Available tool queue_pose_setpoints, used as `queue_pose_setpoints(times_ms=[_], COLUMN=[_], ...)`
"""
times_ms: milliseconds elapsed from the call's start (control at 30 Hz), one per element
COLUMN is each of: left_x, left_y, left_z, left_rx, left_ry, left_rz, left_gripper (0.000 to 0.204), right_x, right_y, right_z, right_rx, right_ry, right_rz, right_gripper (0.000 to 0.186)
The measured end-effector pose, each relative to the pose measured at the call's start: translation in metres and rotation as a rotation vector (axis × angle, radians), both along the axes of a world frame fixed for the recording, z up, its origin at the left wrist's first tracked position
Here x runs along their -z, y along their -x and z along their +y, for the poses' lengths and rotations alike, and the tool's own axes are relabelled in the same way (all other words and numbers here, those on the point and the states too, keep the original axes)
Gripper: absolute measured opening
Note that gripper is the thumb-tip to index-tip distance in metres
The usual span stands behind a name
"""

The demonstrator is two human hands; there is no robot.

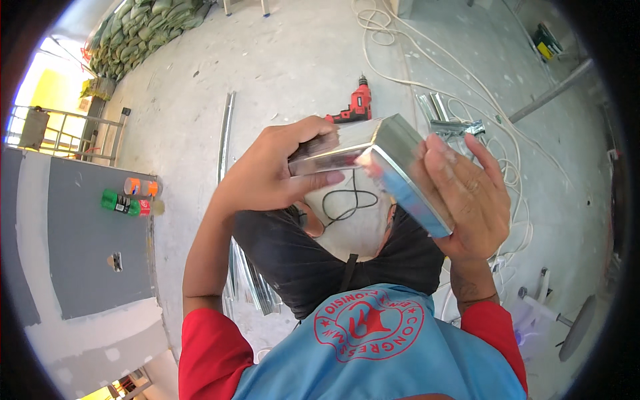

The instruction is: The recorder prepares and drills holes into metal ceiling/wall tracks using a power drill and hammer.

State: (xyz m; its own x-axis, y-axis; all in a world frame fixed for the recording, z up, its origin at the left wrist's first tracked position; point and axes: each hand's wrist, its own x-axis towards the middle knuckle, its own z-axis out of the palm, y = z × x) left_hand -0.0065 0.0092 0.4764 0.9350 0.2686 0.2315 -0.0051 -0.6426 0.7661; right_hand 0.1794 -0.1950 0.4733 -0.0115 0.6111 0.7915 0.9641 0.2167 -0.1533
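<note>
Left hand [273, 157]: closed around one arm of the bent metal [403, 150], thumb underneath, fingers over the top.
Right hand [477, 207]: fingers nearly straight, laid along the other arm's outer side; its thumb is hidden from me.
Edges: I see the corner jut up midway, blurred in places.
Room: floor [287, 60] lies open beyond the drill [361, 100]; trousers [280, 253] border the near side.
Metal: between both hands, raised above the black cord [355, 190].
</note>
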Motion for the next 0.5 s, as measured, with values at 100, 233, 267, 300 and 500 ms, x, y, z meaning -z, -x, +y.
queue_pose_setpoints(times_ms=[100,233,267,300,500], left_x=[0.002,0.01,0.007,0.005,-0.002], left_y=[-0.004,-0.007,-0.007,-0.007,-0.006], left_z=[-0.009,-0.025,-0.031,-0.028,-0.021], left_rx=[-0.078,-0.211,-0.232,-0.228,-0.463], left_ry=[-0.024,-0.093,-0.062,-0.07,-0.555], left_rz=[0.062,-0.084,-0.105,-0.107,-0.061], left_gripper=[0.034,0.036,0.027,0.027,0.03], right_x=[0.011,0.021,0.025,0.028,0.03], right_y=[0.0,0.01,0.007,0.006,-0.014], right_z=[0.004,0.012,0.011,0.011,0.011], right_rx=[-0.007,-0.018,-0.044,-0.071,-0.176], right_ry=[-0.076,-0.088,-0.084,-0.08,0.272], right_rz=[0.013,0.095,0.102,0.109,0.341], right_gripper=[0.04,0.039,0.044,0.05,0.08])
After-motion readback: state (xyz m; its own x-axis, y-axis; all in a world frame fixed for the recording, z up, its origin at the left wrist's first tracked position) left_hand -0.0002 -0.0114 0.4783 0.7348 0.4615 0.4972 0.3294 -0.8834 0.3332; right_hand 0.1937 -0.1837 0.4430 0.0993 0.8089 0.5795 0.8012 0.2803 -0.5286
